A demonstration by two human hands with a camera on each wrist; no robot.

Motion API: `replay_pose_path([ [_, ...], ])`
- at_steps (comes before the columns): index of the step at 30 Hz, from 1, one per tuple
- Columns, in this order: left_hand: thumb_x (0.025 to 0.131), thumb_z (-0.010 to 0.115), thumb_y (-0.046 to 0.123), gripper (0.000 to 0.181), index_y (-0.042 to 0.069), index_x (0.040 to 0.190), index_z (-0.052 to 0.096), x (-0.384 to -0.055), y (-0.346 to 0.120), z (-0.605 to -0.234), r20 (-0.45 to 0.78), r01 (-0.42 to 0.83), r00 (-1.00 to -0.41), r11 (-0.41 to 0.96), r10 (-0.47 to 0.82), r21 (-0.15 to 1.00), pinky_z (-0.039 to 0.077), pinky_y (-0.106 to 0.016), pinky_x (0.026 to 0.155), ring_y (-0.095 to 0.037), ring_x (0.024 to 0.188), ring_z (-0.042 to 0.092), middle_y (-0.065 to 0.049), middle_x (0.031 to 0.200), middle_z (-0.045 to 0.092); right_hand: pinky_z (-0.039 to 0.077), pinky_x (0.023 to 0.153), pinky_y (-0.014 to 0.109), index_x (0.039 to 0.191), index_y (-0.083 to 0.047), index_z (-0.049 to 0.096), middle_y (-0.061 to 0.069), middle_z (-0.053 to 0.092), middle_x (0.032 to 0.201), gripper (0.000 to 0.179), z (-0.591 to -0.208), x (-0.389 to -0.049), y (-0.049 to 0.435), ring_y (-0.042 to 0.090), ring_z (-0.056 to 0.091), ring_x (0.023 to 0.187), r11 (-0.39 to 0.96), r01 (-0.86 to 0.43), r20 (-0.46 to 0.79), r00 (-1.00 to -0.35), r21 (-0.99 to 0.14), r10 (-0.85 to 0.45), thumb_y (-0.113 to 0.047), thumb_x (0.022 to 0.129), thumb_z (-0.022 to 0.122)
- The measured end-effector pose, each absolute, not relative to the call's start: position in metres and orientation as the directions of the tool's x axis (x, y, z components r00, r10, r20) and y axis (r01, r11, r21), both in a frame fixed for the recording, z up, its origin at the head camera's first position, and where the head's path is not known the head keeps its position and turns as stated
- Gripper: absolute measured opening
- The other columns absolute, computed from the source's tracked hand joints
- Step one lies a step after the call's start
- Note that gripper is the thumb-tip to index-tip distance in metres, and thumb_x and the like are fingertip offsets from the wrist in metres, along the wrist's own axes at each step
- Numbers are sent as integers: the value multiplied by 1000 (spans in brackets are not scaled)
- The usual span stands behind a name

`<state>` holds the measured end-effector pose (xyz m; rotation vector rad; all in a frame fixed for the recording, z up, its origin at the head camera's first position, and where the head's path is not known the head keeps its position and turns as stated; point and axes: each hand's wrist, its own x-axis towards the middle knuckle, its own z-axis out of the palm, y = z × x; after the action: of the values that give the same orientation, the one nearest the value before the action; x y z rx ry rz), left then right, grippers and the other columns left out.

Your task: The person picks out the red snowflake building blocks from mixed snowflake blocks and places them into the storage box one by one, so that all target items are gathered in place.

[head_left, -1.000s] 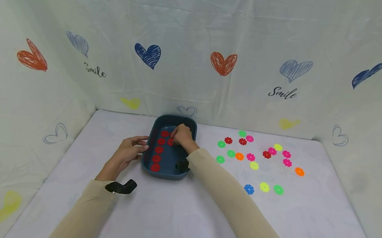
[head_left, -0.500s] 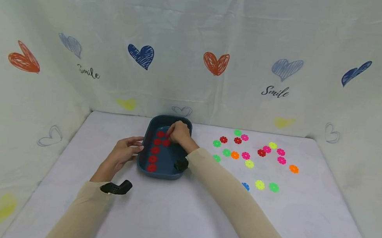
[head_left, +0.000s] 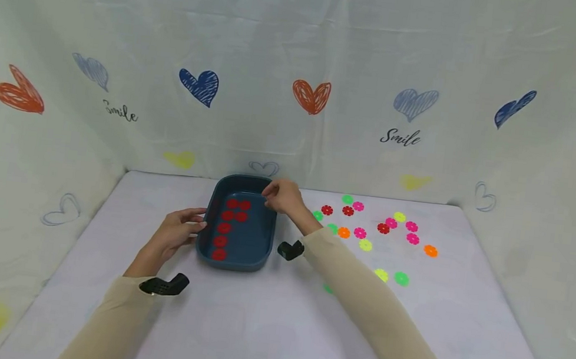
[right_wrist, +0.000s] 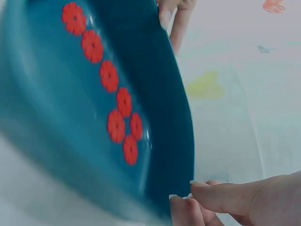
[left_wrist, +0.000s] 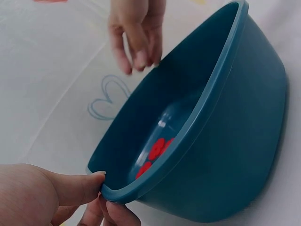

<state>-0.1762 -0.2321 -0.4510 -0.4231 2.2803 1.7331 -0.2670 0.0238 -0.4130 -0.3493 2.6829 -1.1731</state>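
A deep blue-green plastic basin (head_left: 251, 266) stands on the white table, left of centre. On its floor lie several red flower-shaped discs (head_left: 224, 228), in a column along the left side with a short second column at the far end. My left hand (head_left: 179, 229) holds the basin's left rim, thumb on the inner side and fingers outside, as the left wrist view shows. Over the far right rim hangs my right hand (head_left: 286, 196), fingers loosely bent and nothing visible between them. In the left wrist view the same right hand (left_wrist: 137, 33) appears above the rim.
More flower-shaped discs lie scattered to the right, including pink ones (head_left: 359, 233), green ones (head_left: 402, 278), orange ones (head_left: 430, 251) and dark red ones (head_left: 383, 228). A white curtain (head_left: 250, 134) printed with hearts rises behind the table.
My right hand has come up and right, out of the basin, uncovering a second red disc in the short column. The left hand keeps its grip. The whole head view has shifted left.
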Motion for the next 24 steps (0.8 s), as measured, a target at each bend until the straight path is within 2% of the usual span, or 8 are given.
replay_pose_path([
  [6, 106, 61, 5, 54, 0, 158, 45, -177, -231, -452, -380, -389, -921, 267, -88, 882, 53, -21, 77, -18, 104, 56, -16, 134, 52, 56, 76, 30, 109, 4, 77, 16, 74, 100, 20, -417, -267, 56, 25, 69, 90, 653, -84, -81, -973, -752, -218, 7, 89, 77],
  [10, 107, 60, 6, 54, 1, 159, 44, -176, -231, -451, -388, -398, -917, 273, -93, 876, 53, -21, 77, -21, 108, 56, -18, 139, 50, 56, 78, 32, 114, 5, 76, 16, 72, 103, 22, -421, -267, 78, 27, 67, 92, 648, -48, -102, -976, -760, -192, 5, 92, 76],
  [19, 107, 60, 7, 55, 1, 160, 43, -176, -235, -451, -393, -400, -916, 274, -84, 875, 53, -22, 78, -18, 105, 55, -16, 136, 51, 56, 75, 27, 116, 7, 74, 16, 71, 101, 25, -438, -268, 126, 27, 67, 90, 601, 24, -119, -986, -799, -118, 4, 92, 73],
  [24, 108, 60, 7, 56, 1, 160, 42, -177, -233, -452, -394, -401, -915, 283, -83, 871, 53, -22, 79, -22, 110, 54, -17, 138, 50, 58, 80, 28, 118, 7, 73, 18, 68, 103, 25, -446, -267, 153, 29, 66, 90, 587, 76, -143, -987, -806, -67, 4, 94, 70],
])
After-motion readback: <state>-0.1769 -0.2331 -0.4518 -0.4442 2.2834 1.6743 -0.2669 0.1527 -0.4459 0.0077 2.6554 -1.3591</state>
